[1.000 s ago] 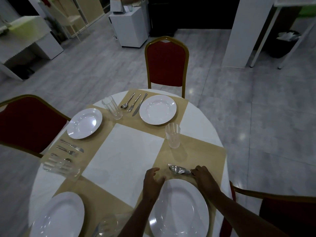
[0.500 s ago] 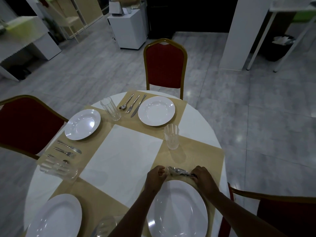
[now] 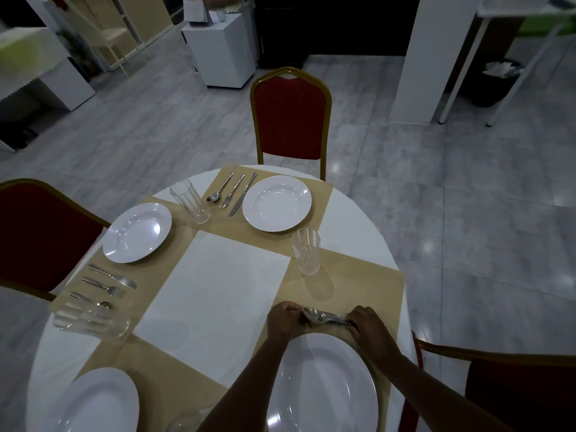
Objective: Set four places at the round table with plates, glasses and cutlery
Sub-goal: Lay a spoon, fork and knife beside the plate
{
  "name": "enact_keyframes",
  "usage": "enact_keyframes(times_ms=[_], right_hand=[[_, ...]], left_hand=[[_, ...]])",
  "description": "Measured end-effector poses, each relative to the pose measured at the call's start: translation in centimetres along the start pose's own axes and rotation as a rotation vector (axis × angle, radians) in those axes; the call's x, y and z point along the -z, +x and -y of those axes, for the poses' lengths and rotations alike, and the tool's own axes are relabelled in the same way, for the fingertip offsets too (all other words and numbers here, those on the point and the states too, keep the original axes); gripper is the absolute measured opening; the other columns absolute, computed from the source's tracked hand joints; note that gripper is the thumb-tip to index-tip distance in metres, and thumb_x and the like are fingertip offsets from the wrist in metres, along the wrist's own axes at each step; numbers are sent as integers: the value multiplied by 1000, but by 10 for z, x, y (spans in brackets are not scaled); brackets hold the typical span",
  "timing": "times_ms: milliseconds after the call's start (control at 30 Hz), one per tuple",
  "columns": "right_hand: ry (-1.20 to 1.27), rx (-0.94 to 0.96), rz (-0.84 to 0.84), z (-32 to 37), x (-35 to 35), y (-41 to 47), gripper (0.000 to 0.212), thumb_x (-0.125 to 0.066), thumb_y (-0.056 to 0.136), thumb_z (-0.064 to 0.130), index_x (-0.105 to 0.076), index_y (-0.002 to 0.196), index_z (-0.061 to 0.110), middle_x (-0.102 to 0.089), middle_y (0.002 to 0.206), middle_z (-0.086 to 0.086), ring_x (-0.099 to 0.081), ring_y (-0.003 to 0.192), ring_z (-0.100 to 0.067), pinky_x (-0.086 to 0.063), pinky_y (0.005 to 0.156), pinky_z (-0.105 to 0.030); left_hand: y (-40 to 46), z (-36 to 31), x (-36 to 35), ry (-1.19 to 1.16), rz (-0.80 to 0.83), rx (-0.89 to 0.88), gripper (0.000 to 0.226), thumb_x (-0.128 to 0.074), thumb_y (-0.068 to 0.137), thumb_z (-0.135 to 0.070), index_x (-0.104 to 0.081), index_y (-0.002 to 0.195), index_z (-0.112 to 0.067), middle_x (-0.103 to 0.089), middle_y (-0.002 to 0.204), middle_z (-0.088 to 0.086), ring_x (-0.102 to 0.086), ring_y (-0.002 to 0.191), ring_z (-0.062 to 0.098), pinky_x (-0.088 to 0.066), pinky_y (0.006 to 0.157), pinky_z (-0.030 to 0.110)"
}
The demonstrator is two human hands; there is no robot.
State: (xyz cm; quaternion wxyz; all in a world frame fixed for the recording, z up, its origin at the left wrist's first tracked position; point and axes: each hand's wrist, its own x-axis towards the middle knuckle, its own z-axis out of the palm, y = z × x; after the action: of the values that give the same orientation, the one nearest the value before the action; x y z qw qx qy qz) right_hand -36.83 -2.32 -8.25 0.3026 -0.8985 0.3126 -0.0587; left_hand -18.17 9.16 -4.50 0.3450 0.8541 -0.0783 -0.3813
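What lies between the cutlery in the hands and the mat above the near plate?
Nothing visible. Both hands, left and right, hold the cutlery just over the bare mat. The plate lies nearer, the glass farther away.

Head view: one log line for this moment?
right hand: grips cutlery bundle | left hand: at spoon end | near plate: set
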Motion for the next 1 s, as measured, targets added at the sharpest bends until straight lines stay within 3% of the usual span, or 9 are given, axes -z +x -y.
enact_keyframes(times_ms=[133, 300, 467, 633, 800, 933, 1000], right_hand=[[26, 14, -9, -5, -1, 0, 12, -55, 89, 17, -66, 94, 20, -61, 92, 4, -44, 83, -7, -32, 70, -11], [38, 12, -25, -8, 4, 1, 20, -48, 87, 23, -65, 96, 15, -62, 92, 2, -47, 83, -12, -37, 73, -23], [34, -18, -12, -19, 13, 0, 9, -58, 87, 14, -63, 94, 16, -61, 92, 1, -47, 83, -13, -38, 73, -24], [30, -42, -8, -22, 18, 3, 9, -59, 86, 13, -64, 94, 17, -59, 92, 2, -45, 84, -11, -33, 71, -16], [12, -84, -3, -34, 24, 5, 25, -47, 84, 23, -67, 96, 14, -62, 93, -2, -49, 84, -17, -34, 75, -26], [2, -134, -31, -34, 28, 8, 16, -54, 88, 15, -68, 95, 10, -64, 93, -5, -49, 84, -17, -33, 75, -25], [15, -153, -47, -33, 30, 12, 21, -50, 86, 19, -69, 92, 10, -65, 91, -6, -50, 83, -18, -33, 73, -25]], left_hand=[[3, -1, 0, -146, 65, 56, 9, -67, 70, -8, -72, 72, -14, -74, 79, 9, -71, 80, 27, -61, 77, 41], [-2, -10, 7, -267, 97, 50, 13, -61, 77, 3, -72, 79, -5, -73, 74, 11, -67, 67, 20, -54, 59, 26], [10, -12, 26, -296, 77, 24, 16, -59, 81, 4, -71, 78, -6, -73, 80, 17, -70, 76, 26, -57, 71, 29], [13, -20, 47, -354, 19, -8, 9, -63, 83, 3, -70, 83, -3, -72, 84, 18, -70, 79, 27, -59, 75, 30], [21, -14, 77, -416, -60, 2, 9, -64, 82, 4, -69, 81, -4, -70, 85, 19, -68, 80, 28, -57, 74, 29], [20, -9, 98, -444, -98, 1, 6, -65, 82, 4, -68, 83, -2, -69, 85, 19, -67, 79, 27, -56, 74, 29], [19, -7, 102, -443, -100, 0, 6, -66, 82, 3, -68, 86, -1, -70, 87, 19, -67, 80, 27, -57, 74, 28]])
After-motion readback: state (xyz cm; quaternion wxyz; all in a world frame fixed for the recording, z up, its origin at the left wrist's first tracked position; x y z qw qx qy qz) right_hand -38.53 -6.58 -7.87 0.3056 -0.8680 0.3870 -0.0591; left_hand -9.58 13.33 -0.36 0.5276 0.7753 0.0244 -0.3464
